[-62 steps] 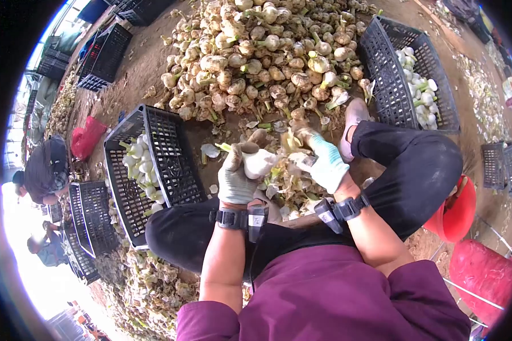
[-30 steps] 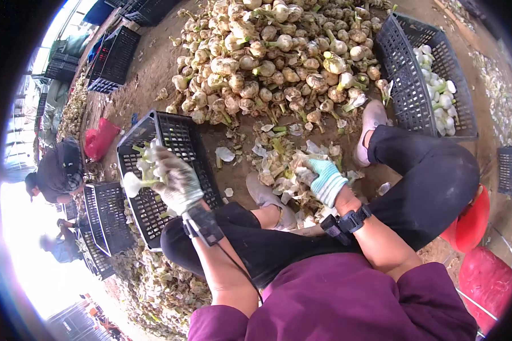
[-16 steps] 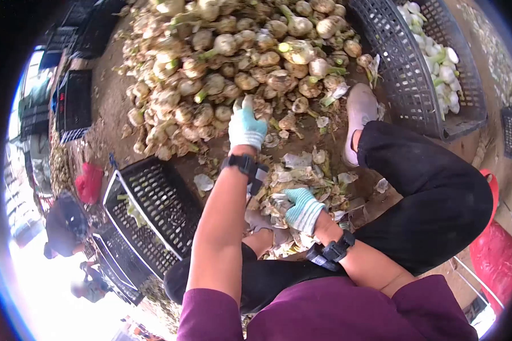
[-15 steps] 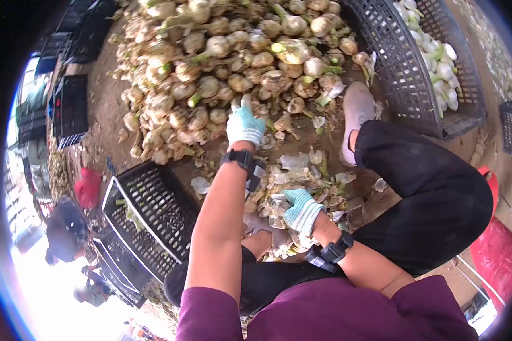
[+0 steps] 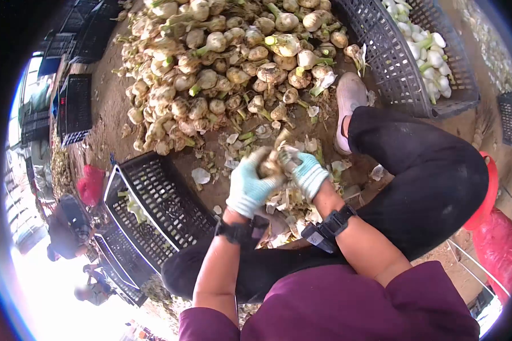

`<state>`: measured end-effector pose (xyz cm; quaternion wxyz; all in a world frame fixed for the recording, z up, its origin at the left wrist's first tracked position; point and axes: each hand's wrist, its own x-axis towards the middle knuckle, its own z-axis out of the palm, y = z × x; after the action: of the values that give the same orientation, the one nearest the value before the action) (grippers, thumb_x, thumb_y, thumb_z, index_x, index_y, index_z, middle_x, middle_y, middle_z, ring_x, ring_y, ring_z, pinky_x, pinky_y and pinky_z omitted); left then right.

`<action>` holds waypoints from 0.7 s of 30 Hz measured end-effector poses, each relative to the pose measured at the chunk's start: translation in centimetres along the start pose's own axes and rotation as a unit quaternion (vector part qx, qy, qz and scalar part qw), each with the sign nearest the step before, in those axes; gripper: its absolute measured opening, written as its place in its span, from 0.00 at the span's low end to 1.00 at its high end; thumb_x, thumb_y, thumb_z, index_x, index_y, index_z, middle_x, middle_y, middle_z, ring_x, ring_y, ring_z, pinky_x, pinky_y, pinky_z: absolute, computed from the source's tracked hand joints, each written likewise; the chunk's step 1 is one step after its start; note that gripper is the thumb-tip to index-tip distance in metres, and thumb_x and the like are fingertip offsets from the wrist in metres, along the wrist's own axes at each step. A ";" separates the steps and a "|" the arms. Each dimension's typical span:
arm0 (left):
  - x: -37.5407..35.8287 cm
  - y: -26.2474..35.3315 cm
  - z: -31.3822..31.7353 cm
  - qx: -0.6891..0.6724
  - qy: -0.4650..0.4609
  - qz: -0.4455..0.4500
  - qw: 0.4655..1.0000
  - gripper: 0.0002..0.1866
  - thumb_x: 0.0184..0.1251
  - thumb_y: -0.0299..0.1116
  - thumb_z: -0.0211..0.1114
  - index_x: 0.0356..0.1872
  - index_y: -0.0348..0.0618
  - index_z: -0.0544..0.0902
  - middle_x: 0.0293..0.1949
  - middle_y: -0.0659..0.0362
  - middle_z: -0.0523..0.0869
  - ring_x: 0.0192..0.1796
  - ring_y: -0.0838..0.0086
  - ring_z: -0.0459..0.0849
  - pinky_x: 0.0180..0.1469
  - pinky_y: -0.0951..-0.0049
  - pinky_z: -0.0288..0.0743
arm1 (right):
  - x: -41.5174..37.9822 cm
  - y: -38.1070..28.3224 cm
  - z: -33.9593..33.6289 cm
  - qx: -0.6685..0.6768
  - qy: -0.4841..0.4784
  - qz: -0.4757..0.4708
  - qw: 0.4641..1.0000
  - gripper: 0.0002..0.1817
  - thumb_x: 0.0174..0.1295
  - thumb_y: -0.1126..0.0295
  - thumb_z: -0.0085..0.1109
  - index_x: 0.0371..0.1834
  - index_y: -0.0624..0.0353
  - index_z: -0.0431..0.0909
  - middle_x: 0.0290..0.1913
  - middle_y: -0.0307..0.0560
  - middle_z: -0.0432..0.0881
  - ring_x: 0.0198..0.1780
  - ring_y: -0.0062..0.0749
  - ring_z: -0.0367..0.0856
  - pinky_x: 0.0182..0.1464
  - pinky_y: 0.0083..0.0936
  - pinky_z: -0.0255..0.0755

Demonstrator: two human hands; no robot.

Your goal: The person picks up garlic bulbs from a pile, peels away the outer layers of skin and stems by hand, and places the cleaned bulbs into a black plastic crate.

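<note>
**Operator A:** Where was the garlic bulb (image 5: 271, 165), and how was it gripped?

**Operator B:** It sat between both gloved hands, above the peel litter (image 5: 290, 200) between the legs. The left hand (image 5: 248, 186) was closed on its left side; the right hand (image 5: 308, 173) was closed on its right side and top. Both were equally near, touching it. Its long axis could not be read.

**Operator A:** Containers?

**Operator B:** The black crate (image 5: 168, 200) lay to the left of the left hand and held a few peeled white bulbs. The grey crate (image 5: 393, 63), beyond the right leg, held more peeled bulbs. The unpeeled pile (image 5: 222, 62) lay ahead.
</note>
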<state>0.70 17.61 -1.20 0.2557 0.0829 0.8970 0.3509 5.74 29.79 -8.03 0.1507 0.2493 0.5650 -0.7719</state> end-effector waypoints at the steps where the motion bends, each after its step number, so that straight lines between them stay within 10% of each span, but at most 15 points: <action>1: -1.5 0.1 0.3 -0.013 0.028 0.009 0.999 0.29 0.35 0.35 0.69 0.45 0.38 0.74 0.34 0.53 0.80 0.36 0.71 0.78 0.41 0.76 0.72 | -0.6 -0.4 0.3 -0.060 -0.051 0.020 0.997 0.12 0.54 0.72 0.52 0.42 0.63 0.74 0.30 0.45 0.77 0.29 0.25 0.71 0.32 0.19 0.69; 5: -5.7 0.3 -0.3 -0.129 0.021 -0.010 0.991 0.30 0.34 0.32 0.69 0.46 0.34 0.74 0.37 0.52 0.80 0.38 0.71 0.78 0.43 0.75 0.71 | -3.2 -1.4 0.7 -0.359 -0.094 -0.232 0.899 0.12 0.58 0.66 0.46 0.39 0.59 0.76 0.35 0.52 0.77 0.36 0.39 0.76 0.38 0.28 0.69; 13: -10.1 0.7 -1.9 -0.344 0.020 -0.032 0.938 0.30 0.37 0.23 0.67 0.49 0.31 0.71 0.40 0.53 0.79 0.41 0.75 0.77 0.45 0.76 0.71 | -8.2 -4.2 2.1 -0.218 -0.101 -0.180 0.954 0.11 0.56 0.70 0.45 0.36 0.62 0.76 0.34 0.53 0.77 0.36 0.41 0.75 0.39 0.28 0.67; 16: -10.4 0.1 -2.1 -0.410 -0.002 -0.033 0.912 0.28 0.42 0.25 0.65 0.50 0.32 0.70 0.37 0.52 0.79 0.36 0.75 0.79 0.41 0.76 0.73 | -7.9 -3.2 1.4 -0.401 -0.027 -0.395 0.826 0.10 0.54 0.70 0.48 0.32 0.65 0.75 0.32 0.57 0.76 0.35 0.42 0.74 0.36 0.30 0.67; 18: -10.3 -0.1 -2.2 -0.632 -0.054 -0.052 0.771 0.26 0.51 0.36 0.60 0.50 0.32 0.68 0.34 0.52 0.80 0.30 0.72 0.79 0.33 0.75 0.74 | -9.8 -6.4 2.8 -0.358 -0.002 -0.280 0.891 0.10 0.53 0.68 0.49 0.30 0.65 0.74 0.29 0.57 0.76 0.32 0.46 0.74 0.34 0.32 0.67; 21: -10.3 -0.8 -1.7 -0.685 -0.092 -0.101 0.716 0.27 0.56 0.48 0.51 0.51 0.38 0.66 0.32 0.51 0.78 0.26 0.70 0.77 0.25 0.75 0.71 | -9.5 -6.0 3.3 -0.311 0.034 -0.339 0.887 0.10 0.53 0.69 0.50 0.30 0.66 0.74 0.24 0.56 0.76 0.26 0.45 0.74 0.31 0.32 0.68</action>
<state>8.65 12.61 3.47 0.3583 -0.1741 0.3866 0.8318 9.81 28.04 2.80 -0.0698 0.0090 0.8309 -0.5519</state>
